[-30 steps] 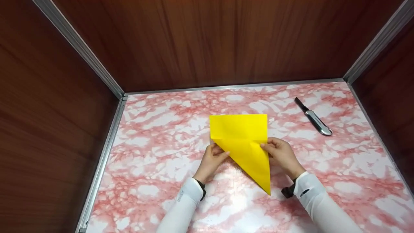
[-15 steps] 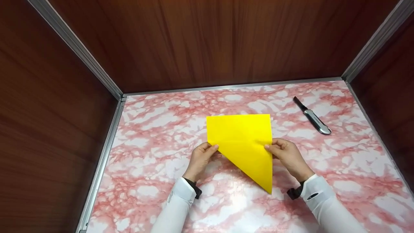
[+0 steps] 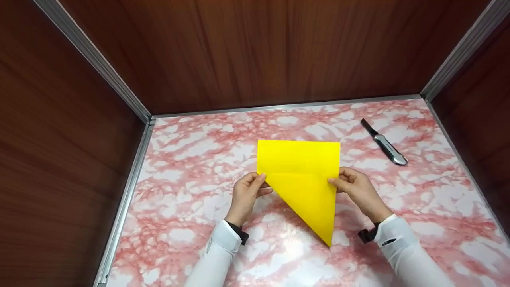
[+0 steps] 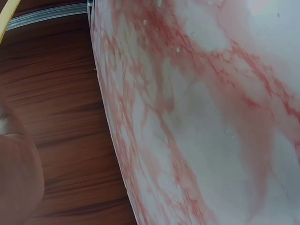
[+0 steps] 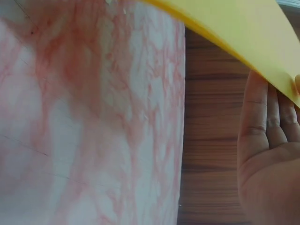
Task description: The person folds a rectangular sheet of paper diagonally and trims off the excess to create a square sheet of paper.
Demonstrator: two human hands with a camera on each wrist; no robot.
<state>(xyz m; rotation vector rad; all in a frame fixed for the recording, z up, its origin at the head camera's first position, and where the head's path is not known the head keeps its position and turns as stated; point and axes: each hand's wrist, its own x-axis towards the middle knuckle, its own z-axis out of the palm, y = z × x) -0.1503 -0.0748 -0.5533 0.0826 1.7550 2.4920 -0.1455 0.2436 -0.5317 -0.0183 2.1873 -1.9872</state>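
Observation:
Between both hands is a sheet of yellow paper (image 3: 299,171), with a straight far edge and a slanted near-left edge that runs down to a point at the near right. A faint crease crosses it from side to side. My left hand (image 3: 247,193) pinches the paper's left corner, thumb on top and fingers beneath. On the opposite side, my right hand (image 3: 356,191) pinches the right edge the same way. In the right wrist view the fingers (image 5: 257,117) lie under the yellow paper (image 5: 234,28). Only a sliver of paper and part of the left hand (image 4: 18,173) show in the left wrist view.
A folding knife (image 3: 389,149) with a dark blade out and a silver-black handle lies at the back right of the red-and-white marbled table (image 3: 191,223). Brown wood-grain panels (image 3: 247,52) with metal edging (image 3: 279,107) enclose the back and sides.
My left hand has shifted left from the slanted edge to the paper's left corner. The right hand has moved slightly right; the sheet looks wider and flatter, its near tip a little lower.

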